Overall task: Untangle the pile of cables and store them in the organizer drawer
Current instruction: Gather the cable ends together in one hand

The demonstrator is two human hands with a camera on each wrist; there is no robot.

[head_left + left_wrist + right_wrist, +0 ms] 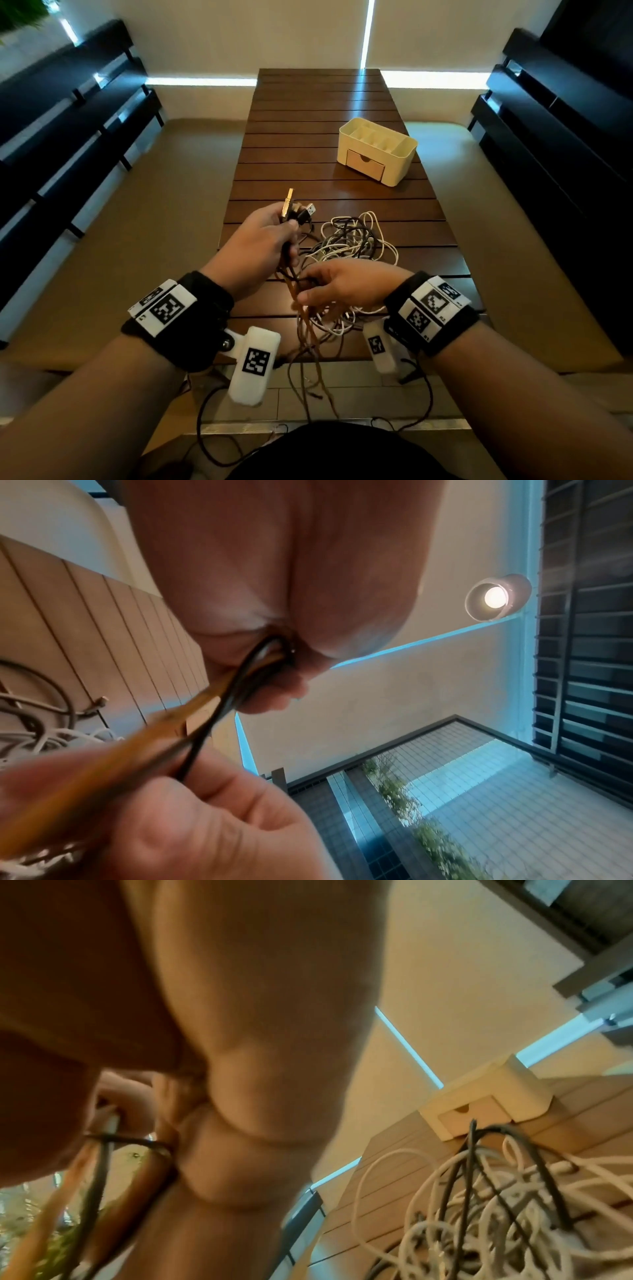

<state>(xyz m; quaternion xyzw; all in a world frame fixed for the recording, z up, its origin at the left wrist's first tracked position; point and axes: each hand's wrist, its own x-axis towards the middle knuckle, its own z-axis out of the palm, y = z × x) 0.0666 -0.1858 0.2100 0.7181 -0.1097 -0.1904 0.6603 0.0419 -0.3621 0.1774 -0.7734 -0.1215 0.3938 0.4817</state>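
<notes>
A tangled pile of white, black and brown cables (352,240) lies on the slatted wooden table (318,102). My left hand (270,236) is raised above the table's near part and grips a bunch of cable ends, with USB plugs (301,209) sticking up out of the fist. From that fist the orange and black cables (219,693) run down to my right hand (329,284), which pinches the strands just below. Loose cable lengths (308,363) hang over the table's near edge. A cream organizer (376,150) with a small wooden drawer (364,164), shut, stands further back on the right.
Dark benches (68,120) line the left side and dark shelving (565,120) the right. A beige floor lies on both sides of the narrow table. The far half of the table holds nothing but the organizer.
</notes>
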